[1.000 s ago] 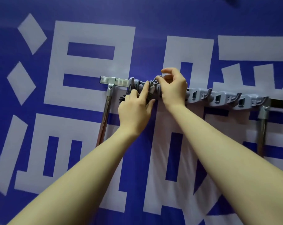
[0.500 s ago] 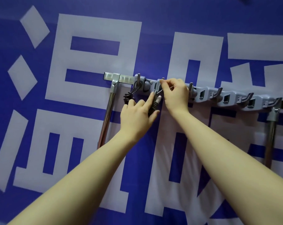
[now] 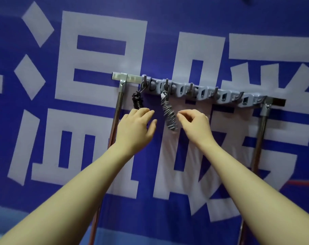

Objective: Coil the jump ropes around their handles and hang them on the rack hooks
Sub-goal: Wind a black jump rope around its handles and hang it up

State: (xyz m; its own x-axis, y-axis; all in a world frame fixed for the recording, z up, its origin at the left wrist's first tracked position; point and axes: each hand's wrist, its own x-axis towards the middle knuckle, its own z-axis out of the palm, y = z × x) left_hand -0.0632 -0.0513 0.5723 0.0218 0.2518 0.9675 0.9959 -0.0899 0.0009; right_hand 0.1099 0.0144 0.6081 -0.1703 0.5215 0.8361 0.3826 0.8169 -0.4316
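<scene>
Between both hands' fingers (image 3: 181, 115): grey rope (image 3: 169, 114)

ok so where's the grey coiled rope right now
In the head view the grey coiled rope hangs from the second hook from the rack's left end, right of the black coiled rope, between the two hands.

The backdrop (image 3: 90, 209) is deep blue, printed with large, blocky pale lavender-white characters. Across it runs a grey plastic hook strip (image 3: 203, 93), mounted on a shiny silver metal rack (image 3: 120, 76) whose uprights gleam chrome, the left one showing a reddish, coppery tint lower down. From the hooks hang two coiled jump ropes: a black jump rope (image 3: 137, 102) at the left and a silvery grey jump rope (image 3: 169, 114) beside it. A thin red line (image 3: 299, 183) crosses the backdrop at the far right.
</scene>
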